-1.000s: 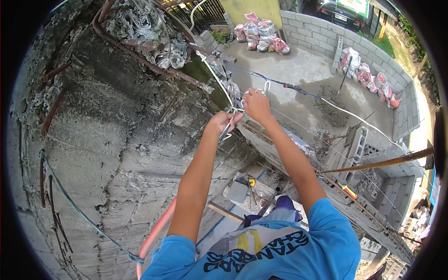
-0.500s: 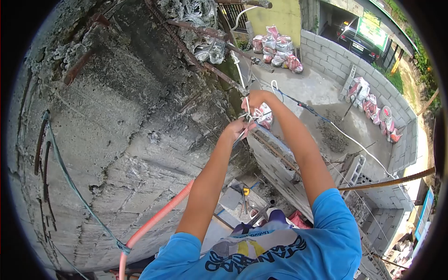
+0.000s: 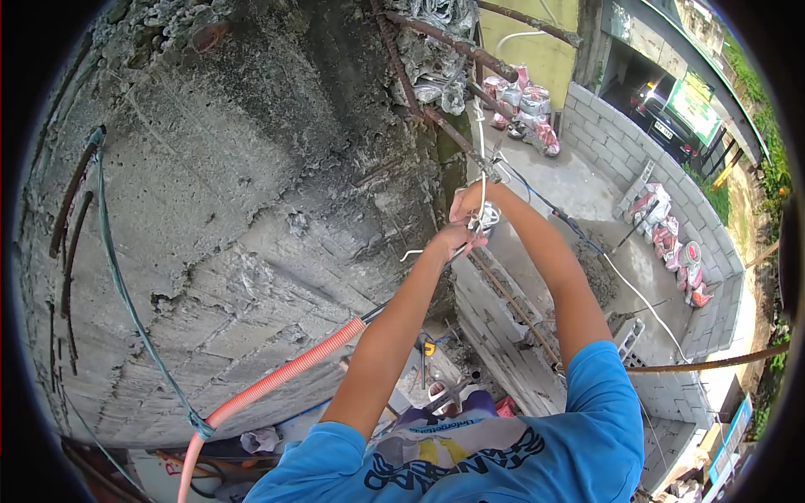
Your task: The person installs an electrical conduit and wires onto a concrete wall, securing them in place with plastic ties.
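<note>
Both of my hands are close together beside the concrete wall (image 3: pixel 251 201), under a rusty bar. My left hand (image 3: pixel 455 238) is closed around a dark cable (image 3: pixel 375 313), which runs down behind my forearm into an orange corrugated conduit (image 3: pixel 285 366). Just above it, my right hand (image 3: pixel 470 203) has its fingers bent in on a white cord (image 3: pixel 481 180). Loops of this cord bunch at my fingertips, and the cord rises toward the rusty bar (image 3: pixel 457 132). A loose white end (image 3: pixel 411 253) sticks out left of my left hand. My fingers partly hide the bunch.
More rusted bars (image 3: pixel 453 44) jut from the wall. A greenish rope (image 3: pixel 126 285) ties the conduit to a bar at left. Far below are a hollow-block wall (image 3: pixel 599 126), filled sacks (image 3: pixel 537 126), a heap of wet mortar (image 3: pixel 591 272) and a yellow tape measure (image 3: pixel 429 348).
The view has shifted, and my hands appear farther right and slightly lower. A white end now shows left of my left hand. Dark cable is visible at the conduit's mouth.
</note>
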The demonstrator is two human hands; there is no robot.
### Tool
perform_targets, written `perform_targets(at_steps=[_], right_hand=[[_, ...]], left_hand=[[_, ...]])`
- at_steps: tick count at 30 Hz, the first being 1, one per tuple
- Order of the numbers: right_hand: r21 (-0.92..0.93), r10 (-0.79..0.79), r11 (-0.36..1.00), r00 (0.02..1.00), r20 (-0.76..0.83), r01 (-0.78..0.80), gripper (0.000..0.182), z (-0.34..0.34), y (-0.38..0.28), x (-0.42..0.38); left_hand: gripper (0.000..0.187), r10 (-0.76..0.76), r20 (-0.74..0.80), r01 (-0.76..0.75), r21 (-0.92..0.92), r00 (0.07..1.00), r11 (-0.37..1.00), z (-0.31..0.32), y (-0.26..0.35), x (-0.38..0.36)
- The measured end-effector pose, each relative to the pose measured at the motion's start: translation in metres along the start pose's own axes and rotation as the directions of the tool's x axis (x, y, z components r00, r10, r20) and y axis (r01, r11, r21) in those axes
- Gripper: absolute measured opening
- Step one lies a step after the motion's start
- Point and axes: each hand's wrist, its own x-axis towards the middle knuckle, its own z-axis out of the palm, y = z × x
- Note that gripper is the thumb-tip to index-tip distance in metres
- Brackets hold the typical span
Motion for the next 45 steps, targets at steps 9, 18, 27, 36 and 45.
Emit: perform_targets(at_steps=[9,18,27,36,45], right_hand=[[-0.097,0.019,0.995,0.990,-0.138,-0.033,0.035,0.012,-0.033,-0.026],[0.063,-0.003,0.998,1.000,-0.023,0.004,0.030,0.013,-0.021,-0.016],[-0.043,-0.073,0.997,0.987,-0.141,0.068,0.037,0.020,-0.026,-0.012],[0.104,-0.320,0.921,0.882,-0.345,0.375,0.028,0.018,-0.022,-0.026],[0.215,-0.300,0.790,0.667,-0.682,0.575,0.022,0.020,0.020,-0.013]], left_hand=[[0.038,0.040,-0.073,-0.028,0.154,0.997,0.988,0.007,0.006,-0.009],[0.056,0.178,0.029,-0.176,0.370,0.984,0.912,0.004,-0.003,0.010],[0.067,0.134,-0.005,-0.116,0.474,0.991,0.873,0.018,0.010,-0.020],[0.063,0.062,0.055,-0.078,0.375,0.997,0.924,0.017,0.013,-0.028],[0.061,0.036,0.039,-0.046,0.305,0.999,0.951,0.000,0.009,-0.022]])
